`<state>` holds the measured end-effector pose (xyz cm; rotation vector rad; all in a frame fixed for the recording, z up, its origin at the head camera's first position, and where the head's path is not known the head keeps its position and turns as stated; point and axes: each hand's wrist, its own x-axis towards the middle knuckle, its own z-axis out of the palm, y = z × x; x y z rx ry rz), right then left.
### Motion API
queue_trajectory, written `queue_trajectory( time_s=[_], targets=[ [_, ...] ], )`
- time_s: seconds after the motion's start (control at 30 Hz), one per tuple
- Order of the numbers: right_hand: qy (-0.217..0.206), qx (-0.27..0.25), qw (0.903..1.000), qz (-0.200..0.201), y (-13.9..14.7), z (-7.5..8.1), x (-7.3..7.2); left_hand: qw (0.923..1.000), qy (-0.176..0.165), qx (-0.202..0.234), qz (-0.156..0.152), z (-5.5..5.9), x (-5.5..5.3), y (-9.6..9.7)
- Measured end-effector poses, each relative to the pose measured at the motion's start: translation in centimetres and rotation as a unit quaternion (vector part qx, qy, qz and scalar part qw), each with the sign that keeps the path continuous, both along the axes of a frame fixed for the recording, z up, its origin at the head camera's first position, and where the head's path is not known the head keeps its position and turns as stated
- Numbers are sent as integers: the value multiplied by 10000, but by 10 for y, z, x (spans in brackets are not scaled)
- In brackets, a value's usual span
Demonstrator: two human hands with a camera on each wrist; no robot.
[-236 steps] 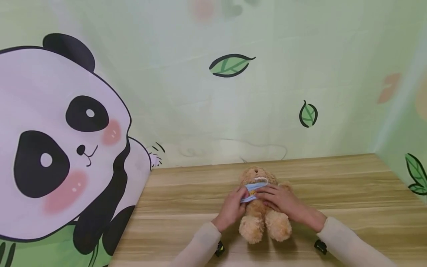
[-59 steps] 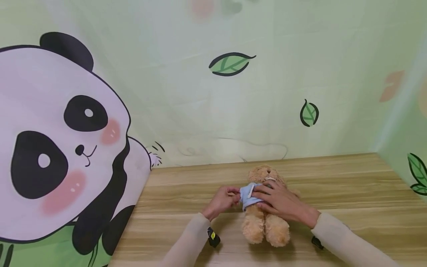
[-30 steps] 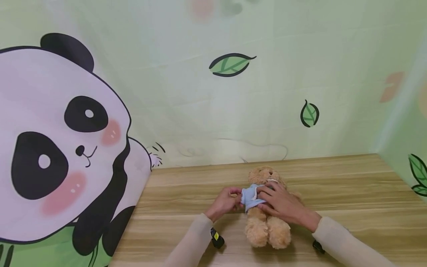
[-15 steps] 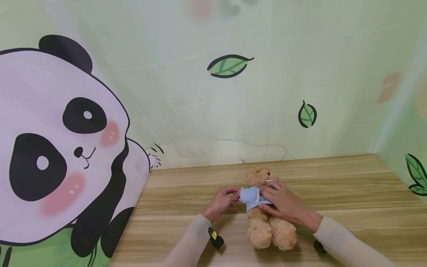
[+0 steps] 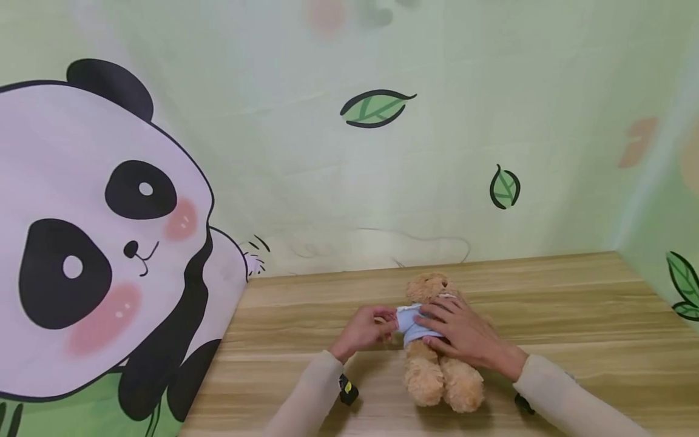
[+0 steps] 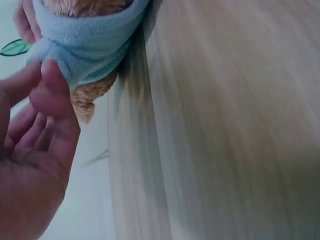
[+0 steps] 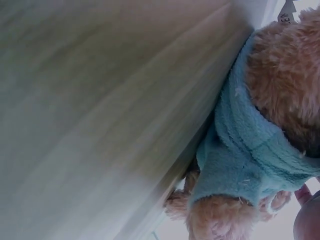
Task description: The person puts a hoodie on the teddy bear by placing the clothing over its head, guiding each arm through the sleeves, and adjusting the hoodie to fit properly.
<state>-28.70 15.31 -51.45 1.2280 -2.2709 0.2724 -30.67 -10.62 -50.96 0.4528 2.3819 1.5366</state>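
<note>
A light brown teddy bear (image 5: pixel 423 376) lies on its back on the wooden table, legs toward me. It wears a light blue top (image 5: pixel 417 331) with a bit of white trim or cord near the shoulder. My left hand (image 5: pixel 366 331) pinches the top's sleeve on the left side between thumb and fingers; in the left wrist view the fingertips (image 6: pixel 52 75) sit on the bunched blue cloth. My right hand (image 5: pixel 464 334) rests across the bear's chest with fingers extended, hiding much of its front. The right wrist view shows a furry arm (image 7: pixel 220 220) coming out of the other sleeve.
The wooden table (image 5: pixel 295 309) runs back to a pale green printed wall (image 5: pixel 306 182) with a large panda (image 5: pixel 136 243) at left. Black wrist devices (image 5: pixel 347 391) hang beneath both sleeves. A small printed tag (image 7: pixel 287 14) shows near the bear's head.
Earlier the blue top lay gathered over the chest with a yellow motif showing; now it covers the torso. The left hand has shifted to the sleeve, and the white cord has moved toward the shoulder.
</note>
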Motion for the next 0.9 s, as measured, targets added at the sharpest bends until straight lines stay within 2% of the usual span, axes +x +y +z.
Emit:
queue_trajectory(
  time_s=[0.2,0.33,0.4,0.43,0.57,0.7,0.8,0.9],
  targets=[
    [16,-47,10000,22,-1,-1,1,9973,650,-341,-35,-1,0,9],
    [-99,-83,9999,21,-3,0,0,9903,1127,-812,-97,-1,-1,11],
    [-158,-101,9998,17,-4,1,0,9882,1257,-867,-114,-1,-1,11],
    [-174,-111,9998,14,-5,1,-1,9891,1235,-796,-94,0,0,12],
    [-427,-177,9989,-63,-7,3,-1,9957,886,-271,77,-7,0,10],
    [-639,-427,9969,-187,-12,10,-3,9973,715,62,173,-13,-1,6],
    [-565,-635,9963,-161,-17,13,-7,9975,660,213,163,-14,-2,4],
    [-373,-615,9974,-39,-20,10,-9,9980,513,258,247,-17,-2,1]
  ],
)
